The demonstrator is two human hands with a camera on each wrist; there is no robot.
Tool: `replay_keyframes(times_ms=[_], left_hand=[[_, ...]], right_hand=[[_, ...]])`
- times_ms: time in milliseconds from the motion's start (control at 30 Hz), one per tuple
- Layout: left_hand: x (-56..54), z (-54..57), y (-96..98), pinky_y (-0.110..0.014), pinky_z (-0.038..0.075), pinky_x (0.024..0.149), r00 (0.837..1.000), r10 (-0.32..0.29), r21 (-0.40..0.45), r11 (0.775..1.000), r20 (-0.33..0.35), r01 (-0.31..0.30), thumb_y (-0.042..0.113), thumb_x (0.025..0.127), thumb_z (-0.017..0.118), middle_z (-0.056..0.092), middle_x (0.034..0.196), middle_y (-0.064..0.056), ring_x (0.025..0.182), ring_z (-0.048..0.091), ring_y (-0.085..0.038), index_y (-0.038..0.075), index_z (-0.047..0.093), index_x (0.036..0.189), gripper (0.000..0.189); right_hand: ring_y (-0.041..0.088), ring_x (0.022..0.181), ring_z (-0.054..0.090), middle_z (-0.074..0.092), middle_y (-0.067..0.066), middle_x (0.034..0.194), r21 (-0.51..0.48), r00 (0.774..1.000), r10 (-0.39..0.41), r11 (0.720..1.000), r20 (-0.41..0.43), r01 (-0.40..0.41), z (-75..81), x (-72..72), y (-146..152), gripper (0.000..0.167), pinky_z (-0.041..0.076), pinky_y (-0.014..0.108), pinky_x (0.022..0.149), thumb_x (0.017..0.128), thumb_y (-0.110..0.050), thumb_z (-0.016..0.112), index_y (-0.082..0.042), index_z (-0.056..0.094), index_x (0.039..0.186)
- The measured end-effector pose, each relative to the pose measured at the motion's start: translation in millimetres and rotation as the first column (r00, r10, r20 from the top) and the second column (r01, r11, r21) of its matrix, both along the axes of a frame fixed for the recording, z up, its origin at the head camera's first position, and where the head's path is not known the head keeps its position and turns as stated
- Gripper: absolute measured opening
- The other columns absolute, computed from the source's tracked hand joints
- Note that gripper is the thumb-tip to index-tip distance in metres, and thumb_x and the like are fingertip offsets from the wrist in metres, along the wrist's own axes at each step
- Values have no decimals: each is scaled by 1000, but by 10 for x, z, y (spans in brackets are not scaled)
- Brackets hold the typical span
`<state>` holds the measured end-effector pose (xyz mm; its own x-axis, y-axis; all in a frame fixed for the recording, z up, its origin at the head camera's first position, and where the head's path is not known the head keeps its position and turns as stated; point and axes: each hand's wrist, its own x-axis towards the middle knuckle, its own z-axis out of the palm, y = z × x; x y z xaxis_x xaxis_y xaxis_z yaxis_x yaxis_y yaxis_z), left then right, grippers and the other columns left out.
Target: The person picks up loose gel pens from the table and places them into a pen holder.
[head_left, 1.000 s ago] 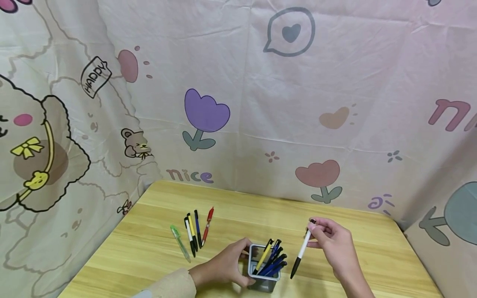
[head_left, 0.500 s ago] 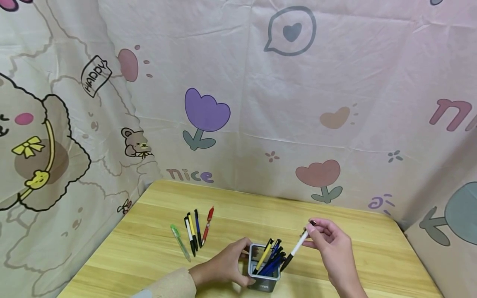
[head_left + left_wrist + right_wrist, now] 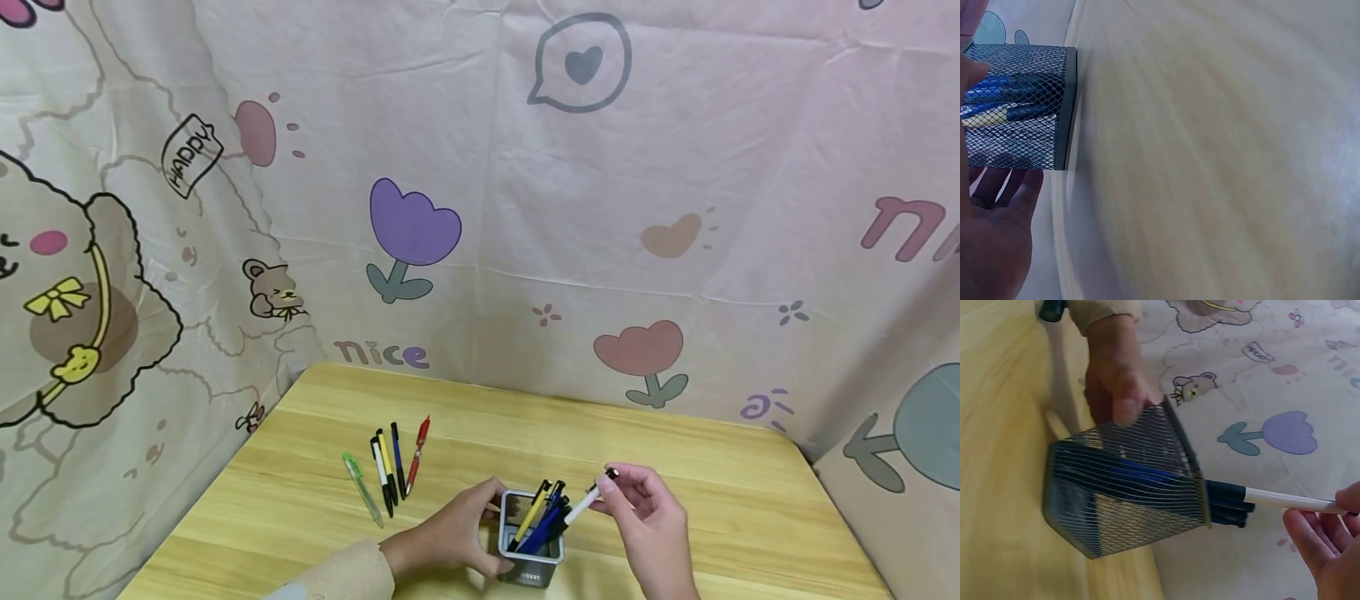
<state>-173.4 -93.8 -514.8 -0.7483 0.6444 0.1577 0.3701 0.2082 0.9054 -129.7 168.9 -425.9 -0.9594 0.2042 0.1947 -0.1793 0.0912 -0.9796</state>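
Observation:
A mesh pen holder (image 3: 531, 572) stands near the table's front, with a yellow pen (image 3: 534, 517) and several blue pens (image 3: 542, 533) leaning in it. My left hand (image 3: 457, 529) grips the holder from its left side, thumb at the front; the left wrist view shows its fingers (image 3: 1022, 194) around the mesh. My right hand (image 3: 651, 521) pinches a white pen (image 3: 582, 506) by its black top end. That pen slants down to the left, its black grip end past the holder's rim, as the right wrist view of the white pen (image 3: 1291, 500) also shows.
On the left of the wooden table (image 3: 300, 500) lie a green pen (image 3: 363, 490), a white-and-black pen (image 3: 382, 475), a yellow-and-black pen (image 3: 387, 467), a dark blue pen (image 3: 398, 460) and a red pen (image 3: 418, 454). A printed cloth (image 3: 510, 250) hangs behind the table.
My right hand has moved left and down with the white pen, whose black end has gone from beside the holder to inside its mouth. The left hand stays on the holder.

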Motion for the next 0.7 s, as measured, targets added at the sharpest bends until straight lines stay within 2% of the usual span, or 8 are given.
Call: replay_keyframes(times_ms=[200, 400, 533, 700], left_hand=[[3, 2, -3, -21, 55, 105, 1000, 2, 2, 1000, 1, -2, 13, 77, 87, 62, 127, -10, 119, 65, -10, 11, 52, 127, 61], [4, 3, -5, -20, 55, 104, 1000, 6, -5, 1000, 8, -6, 14, 77, 87, 62, 126, -7, 119, 64, -9, 12, 52, 127, 61], [5, 5, -4, -21, 55, 104, 1000, 7, -7, 1000, 4, -7, 14, 77, 87, 62, 126, -7, 119, 64, -8, 12, 52, 127, 61], [9, 8, -2, -21, 55, 104, 1000, 8, -5, 1000, 5, -8, 14, 77, 87, 62, 126, -7, 118, 65, -8, 12, 52, 127, 61]], right_hand=[[12, 81, 76, 73, -5, 93, 35, 1000, -10, 999, 9, 10, -94, 37, -65, 19, 67, 28, 73, 95, -1, 70, 6, 65, 111], [11, 76, 74, 74, -1, 91, 88, 999, -7, 996, 46, 3, -209, 104, -120, 21, 65, 22, 73, 94, -6, 74, 3, 67, 111], [12, 73, 73, 72, -1, 86, 97, 1000, -4, 995, 24, 2, -277, 151, -157, 21, 64, 22, 71, 91, -2, 76, 5, 68, 109], [7, 73, 70, 70, -5, 81, 130, 1000, -21, 991, -18, 23, -347, 191, -213, 20, 63, 20, 69, 86, 2, 78, 5, 69, 104]])
